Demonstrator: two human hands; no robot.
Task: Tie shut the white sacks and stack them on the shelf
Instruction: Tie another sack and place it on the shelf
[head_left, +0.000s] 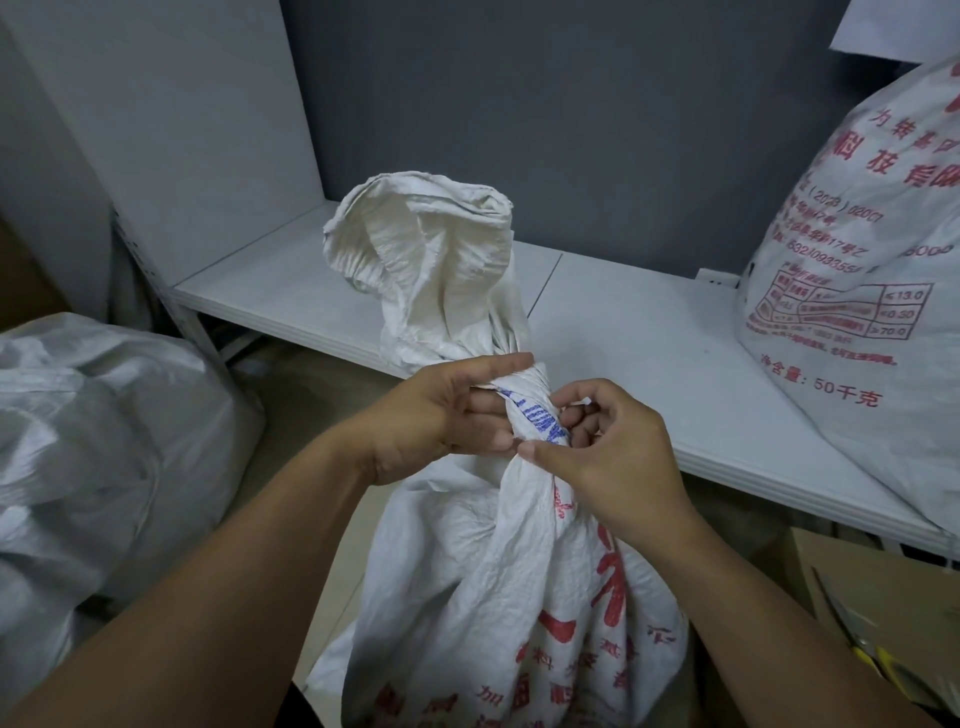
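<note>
Holding the twisted neck of a white sack (498, 571) with the left hand (441, 415), fingers curled round it, just in front of the white shelf (623, 332). Pinching the same neck from the other side with the right hand (608, 447). Seen up on the shelf at the right: another white sack (857, 260) with red writing; down at the left, a plain white sack (104, 441).

The near sack (493, 571) stands before the shelf (623, 338) (right sack (857, 260) on it), left sack (104, 441) alongside.
</note>
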